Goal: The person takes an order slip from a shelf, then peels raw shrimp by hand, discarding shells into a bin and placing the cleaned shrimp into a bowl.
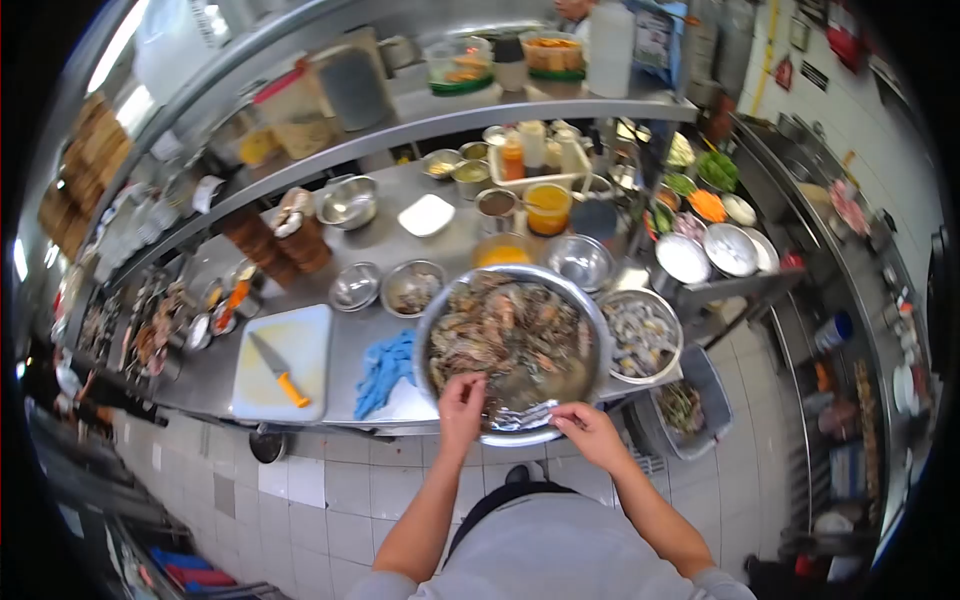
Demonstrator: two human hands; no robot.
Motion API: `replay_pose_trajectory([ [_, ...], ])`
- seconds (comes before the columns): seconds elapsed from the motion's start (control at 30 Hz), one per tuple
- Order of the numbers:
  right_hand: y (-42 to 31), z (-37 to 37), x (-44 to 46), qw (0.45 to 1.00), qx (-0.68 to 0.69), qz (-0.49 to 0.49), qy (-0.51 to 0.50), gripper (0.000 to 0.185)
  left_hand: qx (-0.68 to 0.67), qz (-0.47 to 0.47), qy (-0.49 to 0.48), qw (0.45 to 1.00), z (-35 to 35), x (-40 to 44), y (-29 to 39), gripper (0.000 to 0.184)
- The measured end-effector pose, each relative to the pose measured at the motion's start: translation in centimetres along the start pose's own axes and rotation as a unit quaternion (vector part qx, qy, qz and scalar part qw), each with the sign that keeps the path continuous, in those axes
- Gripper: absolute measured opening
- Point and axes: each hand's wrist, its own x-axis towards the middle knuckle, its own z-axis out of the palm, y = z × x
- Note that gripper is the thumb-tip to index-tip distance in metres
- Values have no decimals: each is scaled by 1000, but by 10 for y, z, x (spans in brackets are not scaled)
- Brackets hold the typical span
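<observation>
A large metal bowl (428,345) in front of me holds a heap of raw, shell-on shrimp (500,325) in murky liquid. My left hand (461,408) is over the bowl's near left rim, its fingers pinched together; what they hold, if anything, is too small to make out. At the near right rim, my right hand (590,430) is closed, thumb against fingers, and its contents are not clear. Just right of the large bowl stands a smaller bowl of peeled grey shrimp (640,338).
Left of the bowl are a blue cloth (385,370) and a white cutting board (310,340) with a yellow-handled knife (275,366). A grey bin (712,425) with scraps stands below at right. Small metal bowls (355,287) and sauce containers (548,208) fill the counter behind.
</observation>
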Motion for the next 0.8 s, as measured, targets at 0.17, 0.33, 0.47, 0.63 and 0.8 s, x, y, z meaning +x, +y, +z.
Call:
replay_pose_trajectory([
  [0.17, 10, -23, -17, 991, 99, 78, 50, 24, 51, 63, -13, 997, -12, 28, 19, 10],
  [0.33, 14, -34, -29, 986, 95, 95, 101, 24, 274, 127, -92, 949, -21, 99, 38, 20],
  [0.47, 10, -28, -27, 987, 61, 101, 110, 24, 427, 84, -203, 877, -35, 120, 24, 30],
  [0.63, -15, -29, -15, 988, -148, 48, -13, 27, 446, 65, -255, 855, -42, 116, 20, 36],
  [0.8, -48, -22, 27, 969, -242, -29, -40, 32, 367, 73, -244, 895, -44, 104, 26, 34],
])
